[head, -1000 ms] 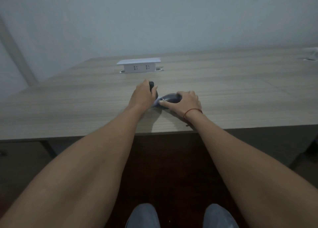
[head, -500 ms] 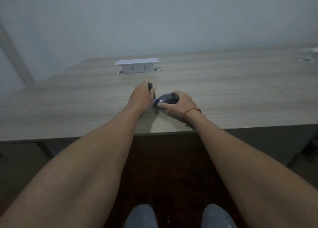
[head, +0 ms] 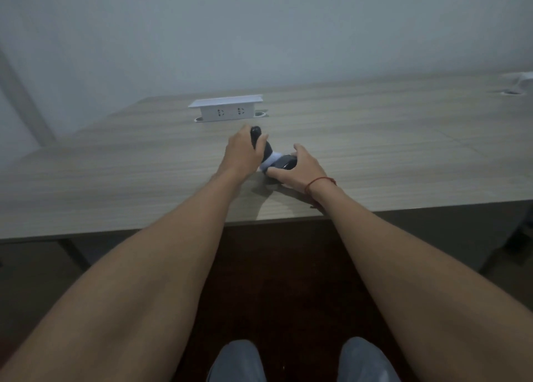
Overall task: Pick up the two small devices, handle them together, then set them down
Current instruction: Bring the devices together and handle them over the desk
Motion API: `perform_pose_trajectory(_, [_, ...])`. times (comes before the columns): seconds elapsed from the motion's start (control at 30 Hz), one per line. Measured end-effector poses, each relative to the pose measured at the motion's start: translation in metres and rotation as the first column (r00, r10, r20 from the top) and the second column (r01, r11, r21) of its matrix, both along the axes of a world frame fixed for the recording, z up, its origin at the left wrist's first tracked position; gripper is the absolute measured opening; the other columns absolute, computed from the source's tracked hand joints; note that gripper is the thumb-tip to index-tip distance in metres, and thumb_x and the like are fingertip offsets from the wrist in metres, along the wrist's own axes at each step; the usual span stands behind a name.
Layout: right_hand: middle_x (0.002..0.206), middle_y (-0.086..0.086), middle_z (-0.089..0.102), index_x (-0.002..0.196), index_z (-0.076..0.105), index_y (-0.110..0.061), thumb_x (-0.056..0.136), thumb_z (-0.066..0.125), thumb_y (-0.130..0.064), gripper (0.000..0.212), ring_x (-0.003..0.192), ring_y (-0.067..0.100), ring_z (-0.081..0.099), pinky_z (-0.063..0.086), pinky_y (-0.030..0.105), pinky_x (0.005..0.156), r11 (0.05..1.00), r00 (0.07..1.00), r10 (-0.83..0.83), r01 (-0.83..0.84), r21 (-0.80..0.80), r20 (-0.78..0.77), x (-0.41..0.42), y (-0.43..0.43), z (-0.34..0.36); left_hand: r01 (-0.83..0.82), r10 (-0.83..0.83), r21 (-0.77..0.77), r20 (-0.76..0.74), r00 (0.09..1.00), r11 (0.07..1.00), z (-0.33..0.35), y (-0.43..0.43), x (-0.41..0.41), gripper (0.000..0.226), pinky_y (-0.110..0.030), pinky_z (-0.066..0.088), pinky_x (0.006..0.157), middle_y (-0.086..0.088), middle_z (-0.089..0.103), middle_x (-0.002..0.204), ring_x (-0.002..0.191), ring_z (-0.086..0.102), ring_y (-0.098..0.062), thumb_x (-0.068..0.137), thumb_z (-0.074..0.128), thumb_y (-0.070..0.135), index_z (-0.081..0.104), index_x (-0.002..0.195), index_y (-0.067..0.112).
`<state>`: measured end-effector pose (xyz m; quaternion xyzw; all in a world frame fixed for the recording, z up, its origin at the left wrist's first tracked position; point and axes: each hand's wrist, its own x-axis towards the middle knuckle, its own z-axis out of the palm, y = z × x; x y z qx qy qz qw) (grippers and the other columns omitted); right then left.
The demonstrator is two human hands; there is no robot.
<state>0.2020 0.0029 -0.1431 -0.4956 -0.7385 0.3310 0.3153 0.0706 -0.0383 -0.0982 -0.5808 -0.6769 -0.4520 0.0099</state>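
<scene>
My left hand (head: 241, 153) grips a dark, elongated device (head: 257, 137) whose rounded top sticks out above my thumb; its lower end is pale blue-white and points toward the other device. My right hand (head: 298, 168) wraps a dark, rounded, mouse-like device (head: 284, 162) that rests on or just above the wooden table (head: 403, 156). The two devices meet end to end between my hands. My fingers hide most of both devices.
A white pop-up socket box (head: 226, 109) stands on the table behind my hands. At the far right edge lies a cable port with a white object (head: 516, 90). The table's front edge runs just under my wrists; my knees show below.
The left hand has tilted its device more upright, so more of its dark top shows. The right hand has stayed on the mouse-like device. Both hands remain close together.
</scene>
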Motion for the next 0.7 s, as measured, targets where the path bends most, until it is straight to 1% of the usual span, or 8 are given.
perform_pose_trajectory(0.07, [0.146, 0.008, 0.042, 0.149, 0.022, -0.019, 0.051, 0.065, -0.066, 0.117, 0.129, 0.03, 0.045, 0.043, 0.049, 0.102, 1.0, 1.0, 0.009, -0.009, 0.001, -0.024, 0.002, -0.002, 0.001, -0.039, 0.026, -0.111, -0.111, 0.993, 0.993, -0.001, 0.004, -0.003, 0.029, -0.036, 0.045, 0.08, -0.022, 0.063, 0.106, 0.095, 0.058, -0.035, 0.096, 0.051, 0.026, 0.057, 0.105, 0.0])
perform_pose_trajectory(0.13, [0.14, 0.007, 0.048, 0.143, 0.034, -0.018, 0.047, 0.062, -0.07, 0.112, 0.124, 0.028, 0.049, 0.045, 0.047, 0.1, 1.0, 1.0, 0.012, -0.012, 0.019, 0.004, 0.004, -0.003, 0.001, -0.056, 0.02, -0.185, -0.19, 0.982, 0.981, -0.004, 0.006, -0.008, 0.029, -0.039, 0.048, 0.083, -0.023, 0.063, 0.107, 0.099, 0.059, -0.039, 0.096, 0.052, 0.027, 0.058, 0.105, 0.001])
perform_pose_trajectory(0.23, [0.111, 0.003, 0.06, 0.114, 0.054, -0.02, 0.048, 0.06, -0.077, 0.087, 0.099, 0.023, 0.058, 0.052, 0.045, 0.088, 0.996, 0.997, 0.006, -0.013, 0.089, 0.075, 0.002, -0.005, 0.002, -0.024, 0.015, -0.067, -0.136, 0.991, 0.997, 0.0, 0.006, -0.011, 0.029, -0.035, 0.045, 0.075, -0.02, 0.064, 0.101, 0.093, 0.06, -0.035, 0.095, 0.051, 0.03, 0.058, 0.102, 0.002])
perform_pose_trajectory(0.33, [0.106, 0.0, 0.06, 0.111, 0.054, -0.025, 0.044, 0.057, -0.084, 0.09, 0.095, 0.021, 0.057, 0.052, 0.044, 0.085, 0.994, 0.995, -0.004, -0.007, 0.106, 0.098, -0.001, -0.003, 0.0, 0.033, -0.031, 0.036, -0.069, 0.997, 0.999, 0.013, 0.005, 0.001, 0.031, -0.031, 0.042, 0.075, -0.016, 0.064, 0.102, 0.089, 0.057, -0.027, 0.097, 0.048, 0.03, 0.058, 0.105, 0.002])
perform_pose_trajectory(0.43, [0.119, 0.004, 0.06, 0.125, 0.049, -0.025, 0.049, 0.064, -0.074, 0.092, 0.106, 0.025, 0.057, 0.05, 0.047, 0.091, 0.997, 0.998, 0.021, -0.025, 0.067, 0.06, -0.002, 0.001, -0.001, 0.082, -0.083, -0.017, -0.106, 0.991, 0.997, 0.017, 0.01, 0.011, 0.028, -0.031, 0.045, 0.078, -0.016, 0.063, 0.106, 0.091, 0.056, -0.025, 0.097, 0.05, 0.028, 0.057, 0.108, 0.003])
perform_pose_trajectory(0.53, [0.143, 0.011, 0.044, 0.148, 0.021, -0.017, 0.057, 0.072, -0.062, 0.114, 0.127, 0.033, 0.045, 0.044, 0.05, 0.1, 1.0, 0.999, -0.001, 0.0, 0.014, 0.054, 0.0, 0.002, 0.0, 0.002, -0.022, -0.124, -0.163, 0.986, 0.992, 0.009, 0.014, 0.006, 0.025, -0.035, 0.046, 0.081, -0.018, 0.064, 0.107, 0.097, 0.059, -0.032, 0.096, 0.052, 0.025, 0.057, 0.106, 0.002])
perform_pose_trajectory(0.63, [0.147, 0.012, 0.04, 0.15, 0.012, -0.02, 0.043, 0.068, -0.07, 0.131, 0.131, 0.034, 0.042, 0.042, 0.05, 0.102, 1.0, 0.999, -0.008, 0.008, -0.017, 0.037, 0.001, -0.002, 0.004, -0.036, -0.007, -0.187, -0.227, 0.974, 0.982, -0.004, 0.013, 0.0, 0.028, -0.039, 0.05, 0.085, -0.018, 0.064, 0.111, 0.1, 0.06, -0.034, 0.096, 0.051, 0.027, 0.058, 0.11, 0.005])
perform_pose_trajectory(0.7, [0.147, 0.012, 0.04, 0.15, 0.012, -0.021, 0.043, 0.066, -0.07, 0.13, 0.13, 0.034, 0.042, 0.043, 0.05, 0.101, 1.0, 0.999, 0.002, -0.001, -0.017, 0.036, 0.002, -0.003, 0.005, -0.027, 0.009, -0.119, -0.152, 0.988, 0.992, -0.008, 0.012, 0.0, 0.028, -0.038, 0.05, 0.081, -0.015, 0.064, 0.107, 0.093, 0.059, -0.028, 0.096, 0.052, 0.03, 0.058, 0.109, 0.006])
